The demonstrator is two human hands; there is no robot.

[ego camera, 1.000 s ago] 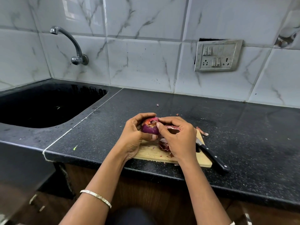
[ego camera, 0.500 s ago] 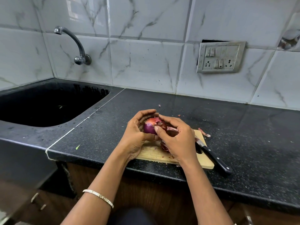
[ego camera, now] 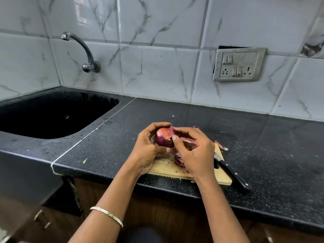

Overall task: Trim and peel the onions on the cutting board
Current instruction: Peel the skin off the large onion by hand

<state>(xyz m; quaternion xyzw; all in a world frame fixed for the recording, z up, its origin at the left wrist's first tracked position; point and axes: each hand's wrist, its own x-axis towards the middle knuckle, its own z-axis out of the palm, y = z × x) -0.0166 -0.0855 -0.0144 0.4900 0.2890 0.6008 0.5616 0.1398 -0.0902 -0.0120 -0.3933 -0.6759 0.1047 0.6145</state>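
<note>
Onion [ego camera: 164, 139] held up just over the near-left part of the cutting board [ego camera: 223, 178], left hand [ego camera: 146, 149] cupped round it, right hand [ego camera: 194, 153] w/ thumb + fingertips pinching at the skin edge. Peeling step, prob mid-way: dry patch left on top, so next needs a firm peel-off while left keeps grip. Peel scraps [ego camera: 179, 160] on board under hands, knife [ego camera: 231, 171] lying at right edge, sink [ego camera: 98, 120] far left.

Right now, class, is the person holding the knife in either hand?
No: the knife lies beside the cutting board, while both the left hand and right hand grip the onion.
</note>
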